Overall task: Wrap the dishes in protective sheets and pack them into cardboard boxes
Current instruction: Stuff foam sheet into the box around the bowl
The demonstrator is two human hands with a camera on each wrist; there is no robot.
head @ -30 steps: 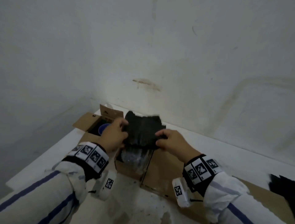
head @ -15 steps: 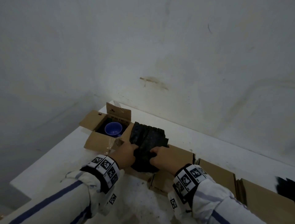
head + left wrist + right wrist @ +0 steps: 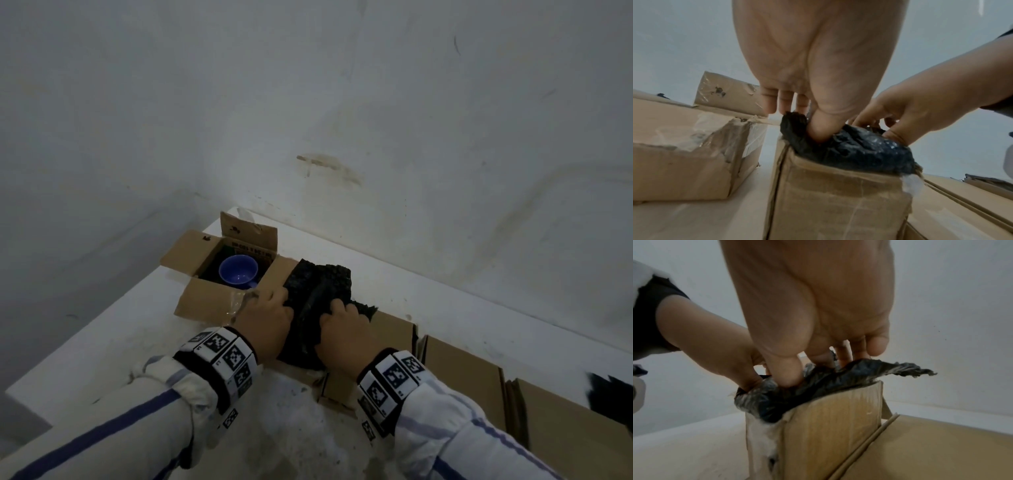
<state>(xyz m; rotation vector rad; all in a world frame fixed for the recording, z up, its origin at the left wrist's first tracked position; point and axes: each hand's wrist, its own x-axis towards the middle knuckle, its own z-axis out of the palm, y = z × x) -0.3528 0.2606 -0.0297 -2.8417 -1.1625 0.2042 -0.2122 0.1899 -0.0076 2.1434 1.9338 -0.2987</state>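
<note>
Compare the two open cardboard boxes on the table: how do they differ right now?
The far box shows an unwrapped blue cup; the near box is stuffed with a black sheet. Nobody touches the far box; the left hand and right hand press into the near box. Both are brown, flaps open.

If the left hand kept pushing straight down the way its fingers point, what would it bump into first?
The left hand points down into the black wrapped bundle, and its thumb already presses into it. So the bundle comes first, then probably the inside of the small cardboard box under it, though that part is hidden.
</note>
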